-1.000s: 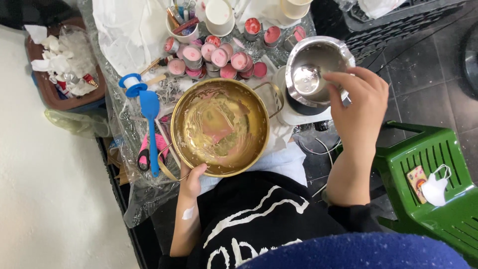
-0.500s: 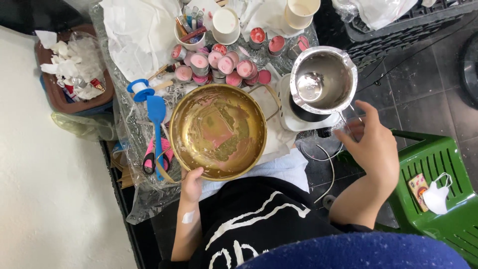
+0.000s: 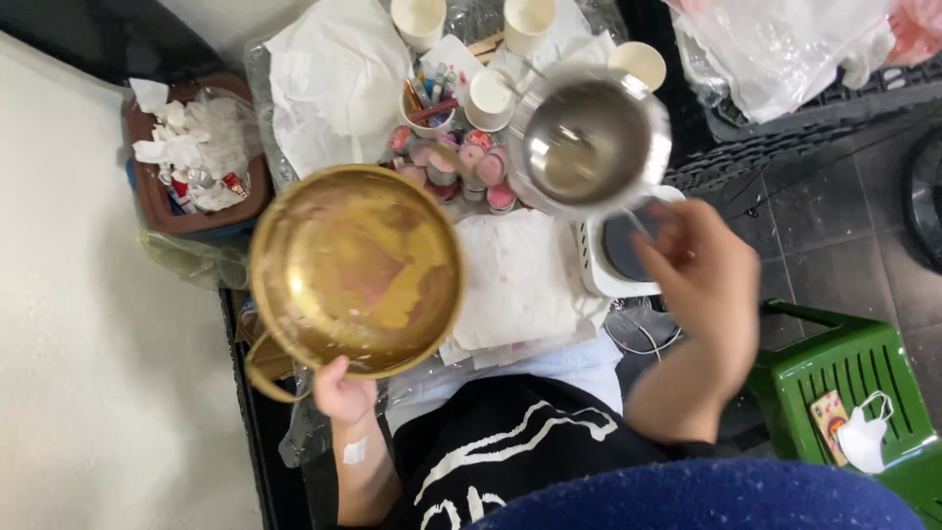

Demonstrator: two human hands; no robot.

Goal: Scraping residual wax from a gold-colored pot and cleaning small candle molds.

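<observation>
My left hand [image 3: 341, 391] grips the near rim of a wide golden bowl [image 3: 353, 270], held lifted and tilted over the table's left side; its inside is smeared with yellow and pinkish residue. Out to the right, a blurred right hand [image 3: 706, 285] holds the handle of a small steel pot [image 3: 589, 142]. The pot hangs above a white hot plate with a dark round top [image 3: 628, 250] and has a little pale liquid at its bottom. A bandage sits on my left wrist.
White paper sheets [image 3: 520, 280] lie where the bowl stood. Behind are small pink jars [image 3: 481, 162], a cup of brushes [image 3: 429, 98] and paper cups [image 3: 530, 20]. A brown bin of crumpled tissue [image 3: 196, 157] is at left; a green stool with a face mask [image 3: 863, 432] at right.
The golden bowl has been lifted off the table and swung left. My right hand has taken the steel pot off the hot plate and raised it. The view has come closer.
</observation>
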